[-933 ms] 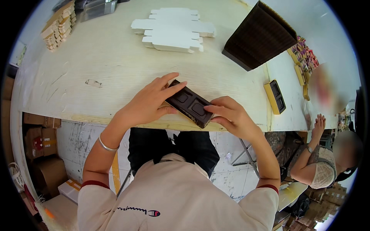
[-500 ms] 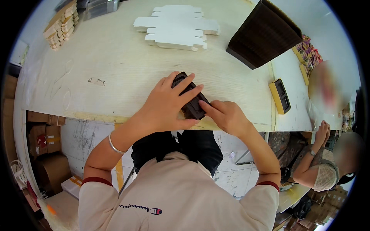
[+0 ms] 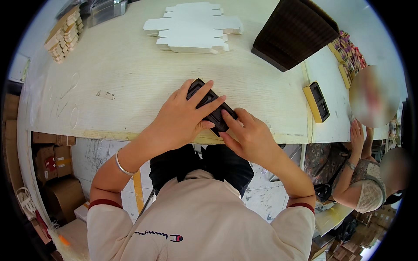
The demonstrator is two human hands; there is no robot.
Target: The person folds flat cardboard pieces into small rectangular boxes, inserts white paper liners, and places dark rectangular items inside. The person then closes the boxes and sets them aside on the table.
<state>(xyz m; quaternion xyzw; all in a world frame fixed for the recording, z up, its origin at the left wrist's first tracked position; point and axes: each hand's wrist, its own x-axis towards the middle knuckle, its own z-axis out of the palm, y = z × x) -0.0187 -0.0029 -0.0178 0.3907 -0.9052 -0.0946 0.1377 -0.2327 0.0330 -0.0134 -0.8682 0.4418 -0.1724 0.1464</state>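
Note:
A black plastic insert tray (image 3: 217,118) with moulded hollows lies slanted near the table's front edge, a thin yellow edge showing at its far corner. My left hand (image 3: 176,115) spreads its fingers over the tray's top, with the thumb bent at the near left side. At the near right end, my right hand (image 3: 252,135) grips the tray, index finger on top and thumb low at the corner. Both palms hide parts of the tray. Off to the right stands a yellow box (image 3: 310,98) with a similar black two-hollow tray inside.
Flat white carton blanks (image 3: 191,28) are stacked at the far middle. A tall stack of dark trays (image 3: 294,35) leans at the far right. Folded card pieces (image 3: 65,35) sit far left. A co-worker's hand (image 3: 357,135) rests at the right table edge, near small colourful packs (image 3: 348,52).
My right thumb has come out to the tray's near corner, and my left thumb has drawn in. The view has shifted slightly. The co-worker's hands have moved toward the table.

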